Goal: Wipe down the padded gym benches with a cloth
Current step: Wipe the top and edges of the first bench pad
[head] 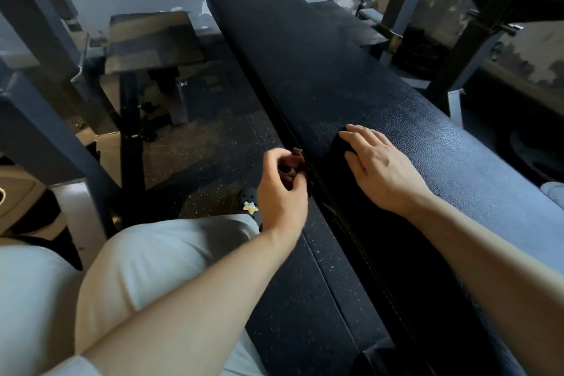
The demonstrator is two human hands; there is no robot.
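A long black padded bench (335,70) runs from the near right to the far middle. My right hand (378,168) lies flat on its top with straight fingers, pressing on a dark patch that could be a cloth (338,149); I cannot tell for sure. My left hand (282,189) hovers beside the bench's left edge with curled fingers, pinching a small dark red bunched thing (294,162). What that thing is stays unclear.
A second padded bench (152,40) on a black post stands at the far left. Grey steel frames (39,85) rise at left and at back right (476,24). The speckled rubber floor (213,146) lies between. My knees in light trousers (146,268) fill the near left.
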